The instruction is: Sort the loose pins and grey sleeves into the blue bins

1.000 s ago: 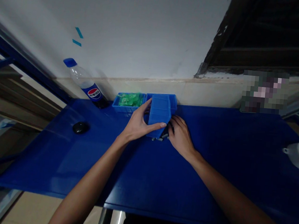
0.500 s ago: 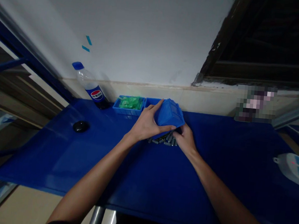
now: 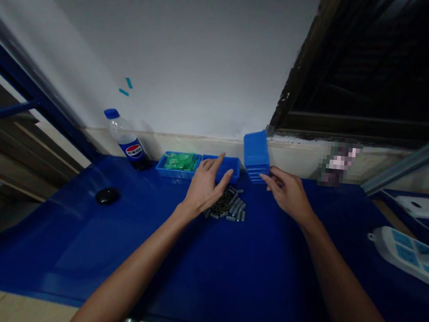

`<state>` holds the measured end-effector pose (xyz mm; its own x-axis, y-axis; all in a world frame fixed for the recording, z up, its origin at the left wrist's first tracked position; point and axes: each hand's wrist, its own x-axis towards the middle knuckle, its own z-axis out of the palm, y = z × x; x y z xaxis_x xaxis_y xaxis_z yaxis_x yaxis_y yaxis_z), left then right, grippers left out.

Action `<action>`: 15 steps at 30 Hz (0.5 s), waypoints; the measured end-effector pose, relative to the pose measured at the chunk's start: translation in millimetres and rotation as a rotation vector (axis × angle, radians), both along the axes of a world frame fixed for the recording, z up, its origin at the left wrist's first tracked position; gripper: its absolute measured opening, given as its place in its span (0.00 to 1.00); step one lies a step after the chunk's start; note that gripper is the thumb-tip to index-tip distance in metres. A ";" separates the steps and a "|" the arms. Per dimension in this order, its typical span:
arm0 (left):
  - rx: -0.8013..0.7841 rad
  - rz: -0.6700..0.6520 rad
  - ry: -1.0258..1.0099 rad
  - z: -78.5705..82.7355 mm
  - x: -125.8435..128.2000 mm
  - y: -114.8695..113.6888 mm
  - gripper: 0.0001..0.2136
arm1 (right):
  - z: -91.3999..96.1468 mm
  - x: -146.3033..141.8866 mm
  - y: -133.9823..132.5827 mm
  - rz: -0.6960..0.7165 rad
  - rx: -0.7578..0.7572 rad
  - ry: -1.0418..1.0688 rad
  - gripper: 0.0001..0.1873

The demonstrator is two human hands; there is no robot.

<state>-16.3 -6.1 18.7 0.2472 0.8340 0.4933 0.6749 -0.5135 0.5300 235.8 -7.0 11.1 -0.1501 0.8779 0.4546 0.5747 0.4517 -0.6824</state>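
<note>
My right hand (image 3: 285, 190) grips the lower edge of a blue plastic bin (image 3: 256, 152), which is tipped up on the table by the wall. My left hand (image 3: 205, 185) is open, fingers spread, and holds nothing. It hovers by a pile of small grey cylinders and dark screw-like pieces (image 3: 229, 205) lying loose on the table. Just behind that hand stands a second blue bin (image 3: 232, 168), partly hidden by the fingers. To its left sits a third blue bin (image 3: 173, 174) with green plastic packets (image 3: 180, 161) in it.
A cola bottle (image 3: 133, 149) stands at the back left, with a black rounded object (image 3: 107, 195) in front of it. On the right lies a white power strip (image 3: 405, 250). A pixelated item (image 3: 338, 164) stands against the back wall (image 3: 207, 70).
My left hand has let go of the blue bin. My right hand has moved the bin to the right, away from the pile, which now shows more fully.
</note>
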 end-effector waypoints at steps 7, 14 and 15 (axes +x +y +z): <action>-0.012 -0.012 0.321 -46.2 7.6 -5.5 0.27 | -31.6 33.3 24.1 -0.140 0.024 -0.815 0.14; -0.037 -0.036 0.359 -51.4 -0.1 -3.3 0.29 | -45.4 17.4 22.7 -0.063 0.099 -0.694 0.20; -0.032 -0.044 0.352 -51.8 -3.8 -3.8 0.29 | -44.9 18.4 20.1 -0.052 0.109 -0.648 0.21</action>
